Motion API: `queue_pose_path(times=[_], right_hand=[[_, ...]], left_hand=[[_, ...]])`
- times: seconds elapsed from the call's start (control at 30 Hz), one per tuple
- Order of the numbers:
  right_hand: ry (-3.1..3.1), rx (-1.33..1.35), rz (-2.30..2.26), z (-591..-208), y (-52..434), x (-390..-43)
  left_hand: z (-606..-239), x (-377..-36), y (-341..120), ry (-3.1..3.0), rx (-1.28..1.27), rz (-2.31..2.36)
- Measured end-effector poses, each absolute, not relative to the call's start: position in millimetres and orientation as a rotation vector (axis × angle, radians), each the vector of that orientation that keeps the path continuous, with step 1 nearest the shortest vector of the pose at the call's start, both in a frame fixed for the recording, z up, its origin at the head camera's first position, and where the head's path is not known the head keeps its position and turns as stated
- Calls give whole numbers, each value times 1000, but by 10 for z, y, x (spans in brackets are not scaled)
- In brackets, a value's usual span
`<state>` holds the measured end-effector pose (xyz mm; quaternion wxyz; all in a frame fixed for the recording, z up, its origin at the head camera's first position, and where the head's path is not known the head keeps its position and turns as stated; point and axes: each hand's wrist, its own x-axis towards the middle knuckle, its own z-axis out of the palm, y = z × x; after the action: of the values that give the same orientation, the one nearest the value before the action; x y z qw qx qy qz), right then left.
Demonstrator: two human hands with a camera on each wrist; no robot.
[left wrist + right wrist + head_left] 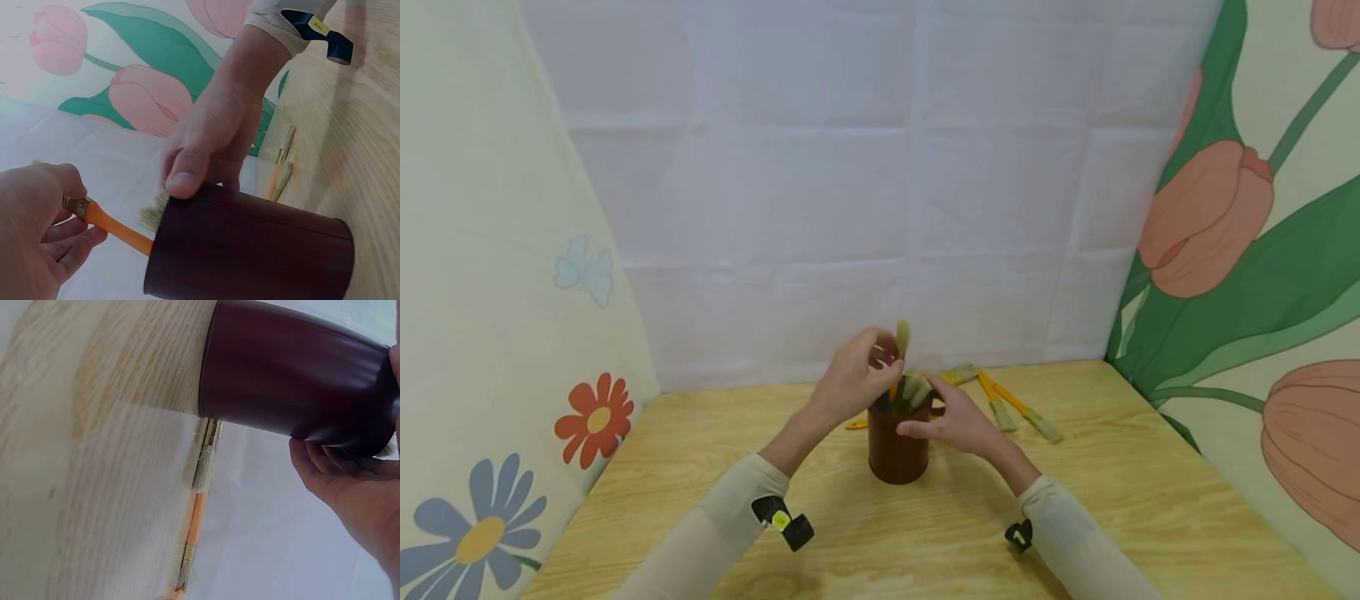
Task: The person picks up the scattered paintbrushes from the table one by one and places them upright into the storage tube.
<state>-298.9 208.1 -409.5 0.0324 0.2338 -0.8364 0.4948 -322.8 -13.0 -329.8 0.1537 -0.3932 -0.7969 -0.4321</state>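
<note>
A dark brown mug [897,454] stands upright on the wooden table, with several brushes inside, bristles up. My left hand [853,375] is raised over the mug's left side and pinches a paintbrush [903,335] near its metal collar. In the left wrist view, the orange handle [125,234] of this paintbrush runs down past the mug's rim. From the other side, my right hand [958,421] holds the mug near the top, thumb at the front. The fingers [312,462] lie along the mug's wall in the right wrist view. Other bristles [153,215] poke out at the rim.
Several loose paintbrushes [1037,421] with orange handles lie on the table [850,533] behind and right of the mug. An orange handle end [856,425] shows left of it. White cloth [812,192] hangs behind; flower-printed sheets [1210,225] flank both sides.
</note>
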Motion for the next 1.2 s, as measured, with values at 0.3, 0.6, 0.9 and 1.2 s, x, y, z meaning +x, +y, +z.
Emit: queue_pose_path(times=[0.3,0.6,0.9,1.2], right_hand=[[-2583,706,1535,-4080,2097,-3008],[-2568,731,1534,-4094,2100,-2996],[-2576,732,1508,-4115,2103,-3013],[-2577,734,1521,-4107,2094,-3000]], left_hand=[[-3457,-3340,-108,-2309,-1142,-1185],[-3623,-3438,-143,-2374,-1140,-1120],[-3698,-3459,-175,-2474,-1125,-1041],[-3739,-3463,-178,-2574,-1164,-925]])
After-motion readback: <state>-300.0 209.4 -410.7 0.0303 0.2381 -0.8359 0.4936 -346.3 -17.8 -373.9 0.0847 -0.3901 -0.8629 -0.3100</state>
